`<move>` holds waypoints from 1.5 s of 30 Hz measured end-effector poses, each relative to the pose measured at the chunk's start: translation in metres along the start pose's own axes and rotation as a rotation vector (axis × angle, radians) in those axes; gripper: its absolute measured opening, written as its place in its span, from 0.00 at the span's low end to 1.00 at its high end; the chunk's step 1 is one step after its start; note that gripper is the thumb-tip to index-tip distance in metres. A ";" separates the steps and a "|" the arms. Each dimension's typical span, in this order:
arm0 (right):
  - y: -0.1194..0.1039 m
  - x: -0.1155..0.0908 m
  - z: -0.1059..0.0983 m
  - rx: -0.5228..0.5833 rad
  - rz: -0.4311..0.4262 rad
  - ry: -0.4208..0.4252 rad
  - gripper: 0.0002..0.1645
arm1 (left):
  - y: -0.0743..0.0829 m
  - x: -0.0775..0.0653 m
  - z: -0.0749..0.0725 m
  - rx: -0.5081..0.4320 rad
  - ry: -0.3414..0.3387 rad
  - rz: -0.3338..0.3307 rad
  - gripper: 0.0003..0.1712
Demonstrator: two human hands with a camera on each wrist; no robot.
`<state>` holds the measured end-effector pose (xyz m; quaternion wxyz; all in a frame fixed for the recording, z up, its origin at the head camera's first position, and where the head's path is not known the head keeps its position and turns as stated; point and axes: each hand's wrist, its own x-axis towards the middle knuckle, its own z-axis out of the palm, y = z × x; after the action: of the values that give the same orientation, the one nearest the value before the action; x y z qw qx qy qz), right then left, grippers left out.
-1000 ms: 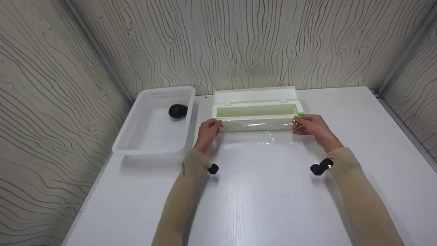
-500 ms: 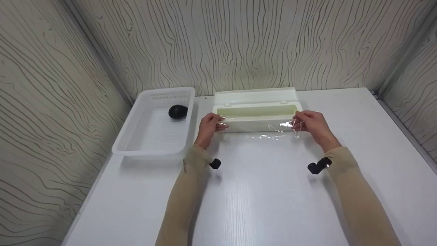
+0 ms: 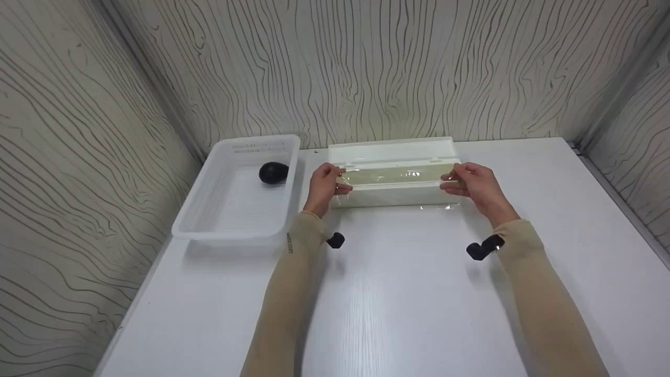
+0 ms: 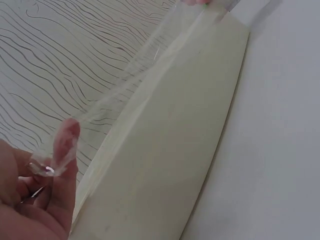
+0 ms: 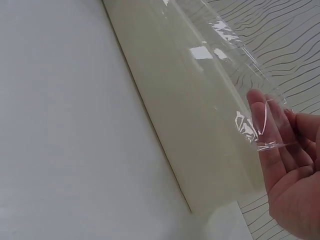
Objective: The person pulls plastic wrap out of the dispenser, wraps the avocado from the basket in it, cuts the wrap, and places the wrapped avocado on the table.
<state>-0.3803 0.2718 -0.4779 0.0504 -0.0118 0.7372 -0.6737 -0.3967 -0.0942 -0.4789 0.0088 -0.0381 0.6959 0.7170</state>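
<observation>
Both hands pinch a sheet of clear plastic wrap (image 5: 225, 37), stretched across a long cream box (image 3: 398, 197). My left hand (image 3: 322, 191) holds its left edge between thumb and fingers, at the box's left end. At the other end, my right hand (image 3: 480, 188) grips the right edge. The film gathers in wrinkles at the fingers in both wrist views and overlaps the box's opening in the head view. Tipped back behind the box is its hinged white lid (image 3: 390, 152).
A white plastic basket (image 3: 180, 209) stands on the left, with a black egg-shaped object (image 3: 273, 173) inside. The white table (image 3: 408, 293) reaches back to a wood-grain patterned wall (image 3: 366, 68). More patterned panels rise at both sides.
Both hands have risen and moved slightly inward, lifting the plastic wrap from the box's front face to over its opening. The green piece at the box's right end is now hidden.
</observation>
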 end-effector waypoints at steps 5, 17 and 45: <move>0.000 0.000 -0.001 0.046 -0.014 0.017 0.24 | 0.002 0.002 0.005 0.003 -0.006 0.024 0.12; -0.018 0.006 0.000 0.062 0.004 0.053 0.22 | 0.018 0.002 0.000 -0.039 0.002 0.070 0.12; -0.044 0.003 0.003 0.057 -0.066 0.091 0.22 | 0.043 -0.006 -0.003 -0.107 0.012 0.142 0.11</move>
<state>-0.3855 0.2645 -0.4343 -0.0053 -0.0041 0.7183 -0.6957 -0.3935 -0.0979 -0.4355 -0.0485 0.0067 0.6576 0.7518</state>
